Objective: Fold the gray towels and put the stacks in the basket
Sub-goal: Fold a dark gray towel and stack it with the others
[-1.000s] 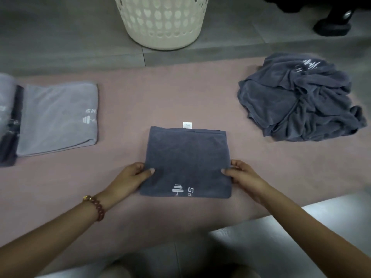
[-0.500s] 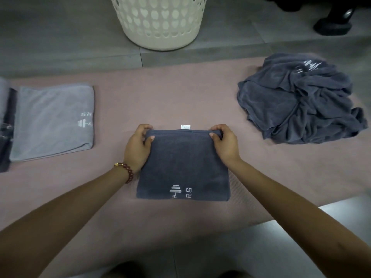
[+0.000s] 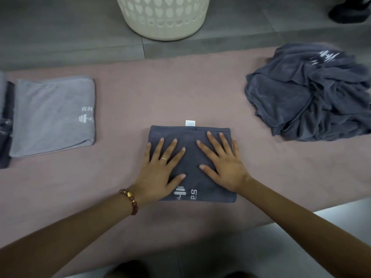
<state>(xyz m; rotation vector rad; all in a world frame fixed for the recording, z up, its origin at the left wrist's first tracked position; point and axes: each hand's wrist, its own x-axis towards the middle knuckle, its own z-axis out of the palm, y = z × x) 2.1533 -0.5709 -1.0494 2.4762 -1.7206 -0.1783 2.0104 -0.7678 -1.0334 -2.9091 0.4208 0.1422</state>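
Note:
A folded dark gray towel [image 3: 191, 157] with a white logo and a small white tag lies in the middle of the pink table [image 3: 140, 97]. My left hand [image 3: 160, 169] lies flat on its left half, fingers spread. On its right half my right hand [image 3: 222, 163] presses flat the same way. A folded light gray towel [image 3: 52, 115] rests at the left, beside a darker folded stack [image 3: 5, 125] cut off by the frame edge. A crumpled heap of dark gray towels [image 3: 313, 93] sits at the right. The cream perforated basket [image 3: 162, 17] stands on the floor beyond the table.
Gray tiled floor [image 3: 60, 33] runs behind the table. A dark object [image 3: 351, 11] stands at the far right corner. The table's near edge [image 3: 301, 213] slants up to the right, with pale floor below it.
Both hands left the towel's far corners and now lie flat on top of it with fingers spread. The towel itself has stayed in place.

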